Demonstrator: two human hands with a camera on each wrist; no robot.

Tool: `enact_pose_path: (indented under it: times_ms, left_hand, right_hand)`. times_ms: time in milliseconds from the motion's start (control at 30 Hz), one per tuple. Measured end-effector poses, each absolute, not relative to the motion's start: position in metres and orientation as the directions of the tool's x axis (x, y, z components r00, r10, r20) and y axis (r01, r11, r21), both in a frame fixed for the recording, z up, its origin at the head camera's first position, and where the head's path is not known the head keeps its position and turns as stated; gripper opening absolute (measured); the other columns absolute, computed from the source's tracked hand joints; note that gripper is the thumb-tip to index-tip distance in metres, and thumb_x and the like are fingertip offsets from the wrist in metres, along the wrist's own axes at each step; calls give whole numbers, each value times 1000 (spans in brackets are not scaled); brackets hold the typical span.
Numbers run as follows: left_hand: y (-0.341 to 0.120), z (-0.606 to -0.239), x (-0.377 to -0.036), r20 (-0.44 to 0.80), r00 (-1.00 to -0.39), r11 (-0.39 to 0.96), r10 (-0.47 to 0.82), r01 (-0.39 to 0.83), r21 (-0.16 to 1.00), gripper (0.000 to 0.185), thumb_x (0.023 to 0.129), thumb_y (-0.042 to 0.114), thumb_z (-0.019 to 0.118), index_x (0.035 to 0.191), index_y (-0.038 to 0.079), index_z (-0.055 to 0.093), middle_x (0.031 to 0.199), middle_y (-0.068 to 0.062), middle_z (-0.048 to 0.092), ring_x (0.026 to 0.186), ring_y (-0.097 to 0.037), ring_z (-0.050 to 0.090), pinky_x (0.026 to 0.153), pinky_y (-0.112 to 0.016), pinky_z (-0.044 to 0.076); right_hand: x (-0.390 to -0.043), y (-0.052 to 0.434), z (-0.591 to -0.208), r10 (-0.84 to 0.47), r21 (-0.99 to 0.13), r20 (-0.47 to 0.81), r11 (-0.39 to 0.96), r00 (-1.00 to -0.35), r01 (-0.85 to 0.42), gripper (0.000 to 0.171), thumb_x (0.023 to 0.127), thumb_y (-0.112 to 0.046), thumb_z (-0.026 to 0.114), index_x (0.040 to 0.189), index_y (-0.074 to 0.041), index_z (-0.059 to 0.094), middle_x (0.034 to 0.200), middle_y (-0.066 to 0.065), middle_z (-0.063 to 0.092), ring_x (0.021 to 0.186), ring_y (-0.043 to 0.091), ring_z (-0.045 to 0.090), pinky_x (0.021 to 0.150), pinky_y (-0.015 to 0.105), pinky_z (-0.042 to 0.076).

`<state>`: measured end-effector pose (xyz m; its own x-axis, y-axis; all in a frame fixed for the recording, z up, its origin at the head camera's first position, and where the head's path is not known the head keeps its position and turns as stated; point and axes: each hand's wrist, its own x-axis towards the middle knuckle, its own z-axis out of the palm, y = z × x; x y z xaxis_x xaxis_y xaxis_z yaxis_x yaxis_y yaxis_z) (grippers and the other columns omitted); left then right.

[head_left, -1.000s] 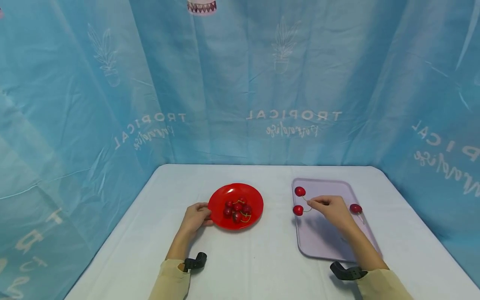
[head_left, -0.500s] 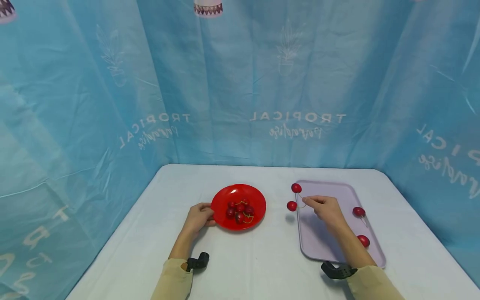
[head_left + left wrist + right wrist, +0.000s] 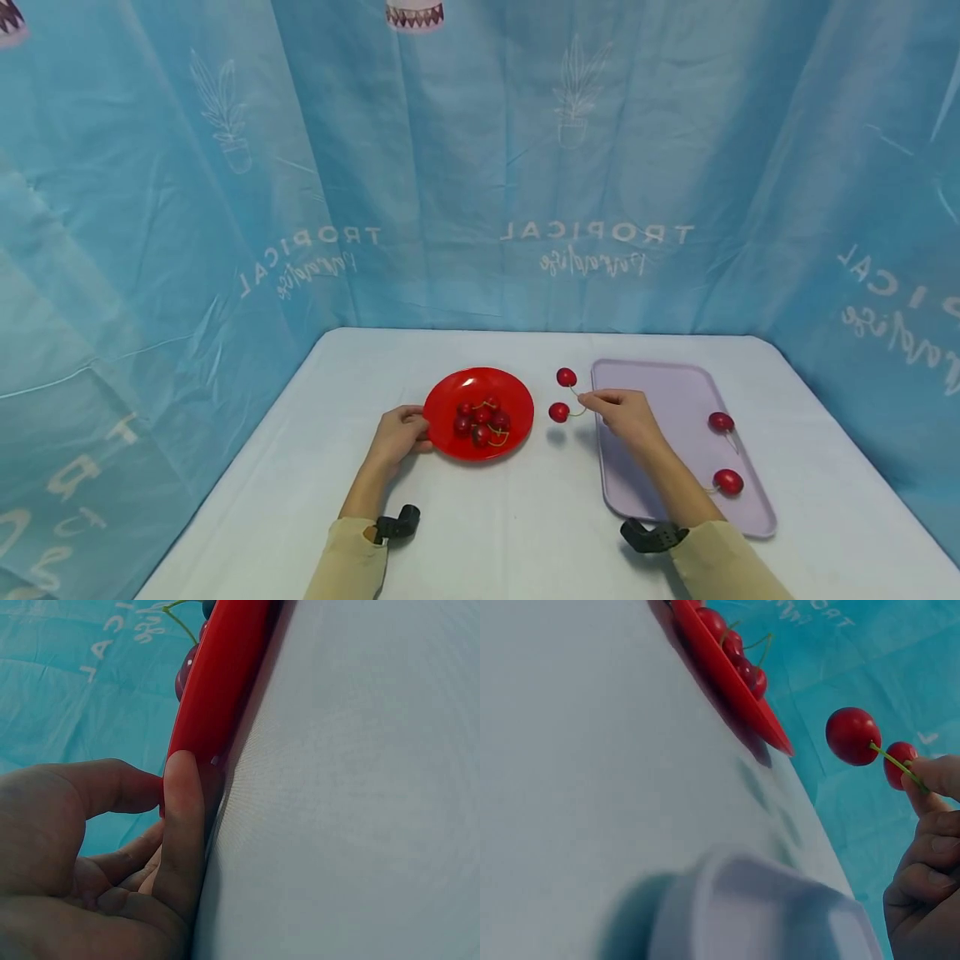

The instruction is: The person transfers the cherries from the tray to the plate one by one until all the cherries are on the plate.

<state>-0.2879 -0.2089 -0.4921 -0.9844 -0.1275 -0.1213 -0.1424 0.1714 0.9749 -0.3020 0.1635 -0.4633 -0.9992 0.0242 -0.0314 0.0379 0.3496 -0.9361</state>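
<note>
My right hand (image 3: pixel 624 417) pinches the green stems of a pair of cherries (image 3: pixel 853 736) between thumb and forefinger. The two fruits hang clear of the table, left of the lilac tray and right of the red plate (image 3: pixel 442 392). With thumb and fingers, my left hand (image 3: pixel 397 435) grips the plate's left rim; in the left wrist view the thumb is on top and a finger (image 3: pixel 182 795) lies against the outside. Several cherries with stems (image 3: pixel 482 414) are heaped in the middle of the plate.
The lilac tray (image 3: pixel 660 375) lies at the right of the white table (image 3: pixel 465 533), partly under my right forearm. Two cherries remain on it, one upper (image 3: pixel 722 422) and one lower (image 3: pixel 728 482). A blue printed curtain (image 3: pixel 450 167) encloses the table's back and sides.
My right hand has carried the cherry pair leftward, from over the tray to beyond its left edge, uncovering the lower cherry on the tray. The left hand stays on the plate's rim.
</note>
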Motion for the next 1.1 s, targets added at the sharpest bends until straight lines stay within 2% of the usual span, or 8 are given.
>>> enact_pose_path:
  times_ms: [333,600,800,1100]
  left_hand:
    - [-210,-492,-290,-114,-984,172,-136,-137,976,37,89,7,54,125,-3,54,98,-16,63,68,-19,65,62,-29,57]
    - [-210,-494,-290,-116,-985,177,-129,-138,975,38,89,8,54,125,-4,54,96,-15,64,65,-19,65,62,-29,57]
    - [-210,-495,-290,-105,-986,178,-127,-127,976,37,89,9,54,125,-3,54,96,-15,64,66,-19,65,63,-30,57]
    - [-210,-494,-289,-109,-985,180,-133,-133,975,38,89,9,55,125,-3,54,97,-15,63,66,-20,66,63,-29,57]
  right_hand:
    - [-311,139,-470,-6,-944,-17,331,-1000,14,40,81,-44,74,101,-10,76,104,4,67,97,24,50,79,37,46]
    - [-311,125,-478,-37,-944,-44,330,-998,30,35,81,-40,74,99,-10,76,105,4,68,107,26,52,92,46,43]
    - [-313,112,-481,-49,-945,-51,325,-997,32,37,80,-42,75,98,-10,76,109,4,67,108,27,51,91,48,44]
    - [-314,94,-488,-54,-939,-88,338,-995,65,28,82,-34,73,94,-9,77,111,8,65,111,29,50,93,50,43]
